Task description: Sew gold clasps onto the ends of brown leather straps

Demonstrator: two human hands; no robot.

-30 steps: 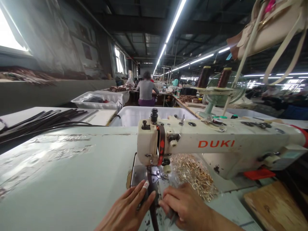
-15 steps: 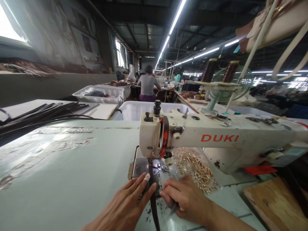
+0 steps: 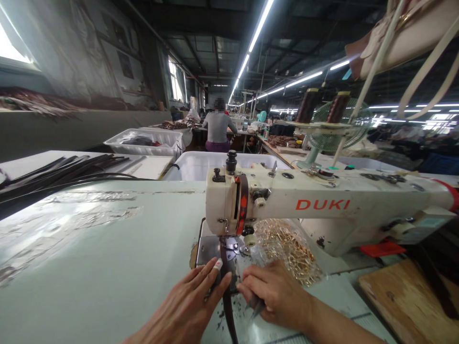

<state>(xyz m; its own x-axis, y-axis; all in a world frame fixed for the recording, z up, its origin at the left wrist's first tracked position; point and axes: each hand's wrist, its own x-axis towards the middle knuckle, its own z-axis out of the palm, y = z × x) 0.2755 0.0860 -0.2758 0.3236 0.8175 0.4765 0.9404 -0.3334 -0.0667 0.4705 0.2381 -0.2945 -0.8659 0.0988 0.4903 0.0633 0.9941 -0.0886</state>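
Note:
A dark brown leather strap (image 3: 228, 313) runs from the near edge up under the presser foot of a white sewing machine (image 3: 267, 193). My left hand (image 3: 190, 298) lies with its fingers stretched out at the strap's left side, thumb against the strap. White tape wraps one fingertip. To the strap's right, my right hand (image 3: 274, 294) is closed around small thread snips (image 3: 257, 309), whose grey pointed blades stick out below the fingers; their handles are hidden in the palm. The metal needle plate (image 3: 208, 249) shows just ahead of the left fingertips.
Behind my right hand lies a clear bag of gold-coloured metal clasps (image 3: 287, 248). A wooden board (image 3: 405, 298) sits at the right. Dark strips (image 3: 79, 172) are piled at the far left. White bins (image 3: 190, 160) stand beyond the table, and a person (image 3: 218, 128) sits farther back.
The whole view has shifted slightly, with the machine now a little farther left in the picture. Both hands keep nearly the same pose beside the strap.

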